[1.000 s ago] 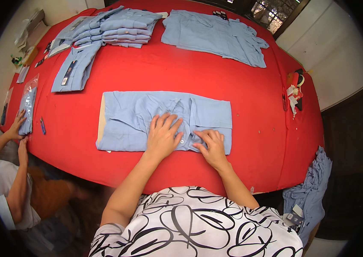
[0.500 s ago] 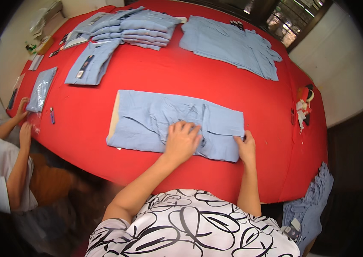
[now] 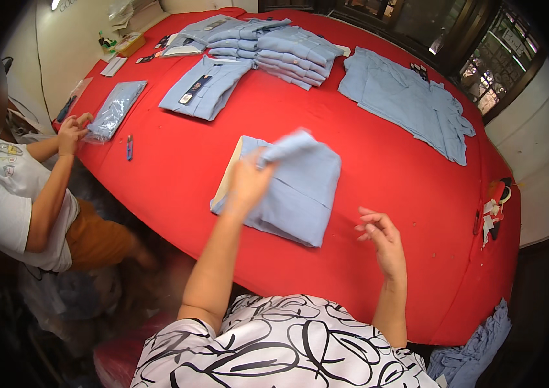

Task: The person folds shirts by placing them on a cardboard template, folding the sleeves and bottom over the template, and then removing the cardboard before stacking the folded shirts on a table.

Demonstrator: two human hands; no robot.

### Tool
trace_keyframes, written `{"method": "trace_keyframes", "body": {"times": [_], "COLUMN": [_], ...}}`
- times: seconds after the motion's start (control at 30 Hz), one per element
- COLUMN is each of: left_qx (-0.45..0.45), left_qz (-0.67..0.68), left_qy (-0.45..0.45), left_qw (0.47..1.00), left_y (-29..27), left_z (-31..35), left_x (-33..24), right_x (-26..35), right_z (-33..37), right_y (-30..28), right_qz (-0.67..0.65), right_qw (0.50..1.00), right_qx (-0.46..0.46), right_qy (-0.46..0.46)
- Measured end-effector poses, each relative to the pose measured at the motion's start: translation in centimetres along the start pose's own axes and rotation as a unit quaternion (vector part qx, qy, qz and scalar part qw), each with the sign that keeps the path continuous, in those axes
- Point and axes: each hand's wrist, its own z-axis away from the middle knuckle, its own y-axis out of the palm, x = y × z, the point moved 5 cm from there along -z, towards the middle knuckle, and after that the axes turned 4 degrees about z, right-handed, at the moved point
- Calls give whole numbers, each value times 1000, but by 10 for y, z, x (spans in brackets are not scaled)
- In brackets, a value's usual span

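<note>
The pale blue cotton shirt [image 3: 294, 187] lay mid-surface, already folded down to a compact rectangle over its cardboard insert; only the last flap looked left to settle. The left hand [image 3: 248, 181] pinched that blurred top flap, lifting it across the shirt. Right of the shirt, the right hand [image 3: 381, 236] hovered open above the red cloth-covered surface [image 3: 384, 155], fingers loosely curled, holding nothing.

Even, fairly bright indoor light covers the red table [image 3: 404, 194] with soft shadows, the left hand [image 3: 248, 184] and the shirt flap it lifts smear with motion blur, and fisheye bending darkens the frame's corners.
</note>
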Motion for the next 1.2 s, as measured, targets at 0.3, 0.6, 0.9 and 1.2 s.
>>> {"method": "trace_keyframes", "body": {"times": [0.3,0.6,0.9,1.2], "left_qx": [-150,-91,-104,-57], "left_qz": [-231,-224,-198,-197], "left_qy": [-31,-45,10,32], "left_qw": [961,969,975,978], "left_y": [-58,-46,-26,16], "left_z": [-33,11,32,70], "left_x": [100,86,80,66], "right_x": [-41,13,-31,-27], "right_z": [-23,-63,-106,-105], "right_y": [74,57,92,110], "right_qz": [-69,323,591,621], "right_qw": [993,930,782,770], "right_qx": [31,-104,11,-45], "right_qy": [90,-140,-199,-140]}}
